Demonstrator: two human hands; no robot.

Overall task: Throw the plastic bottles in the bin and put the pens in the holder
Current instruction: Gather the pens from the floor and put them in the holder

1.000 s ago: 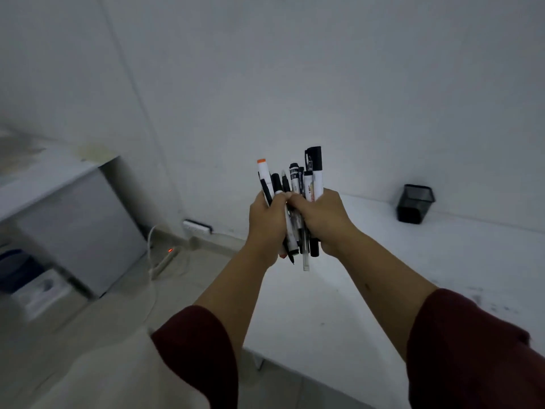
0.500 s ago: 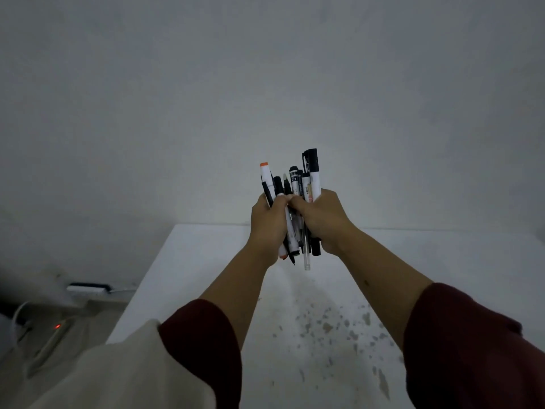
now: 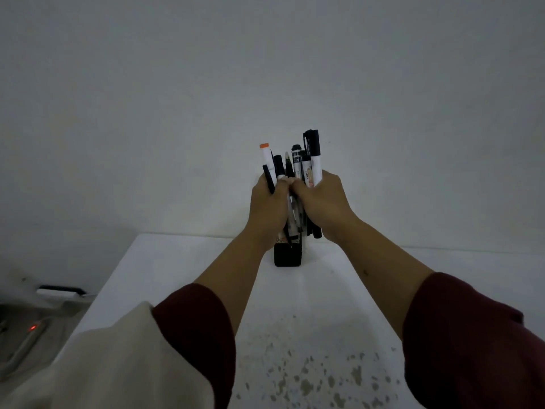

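At the bottom edge, two dark red sleeves (image 3: 472, 343) frame the view, with a cream cloth (image 3: 112, 364) draped at 7 o'clock over the left arm. Between the forearms, at 6 o'clock, the white surface (image 3: 177, 261) carries a scatter of brownish stains (image 3: 318, 379). At 9 o'clock, off the surface's left edge and lower down, a power strip (image 3: 26, 338) shows a small red light, with a white block (image 3: 59, 292) near the wall behind it.

Farther out, toward the centre, the left hand (image 3: 267, 208) and right hand (image 3: 324, 208) meet, fingertips touching. Together they form one closed grip around a bundle of pens (image 3: 298, 166) and markers held upright. The left hand's grip wraps the marker with the orange cap (image 3: 267, 156) and slim dark pens; the right hand's grip wraps the tall black-capped marker (image 3: 315, 152) and those beside it. The lower tips of the bundle poke out beneath the hands.

Directly under them, at the far edge of the surface by the wall, stands the black mesh holder (image 3: 287, 256). Some pen tips reach its rim; whether they are inside cannot be told.
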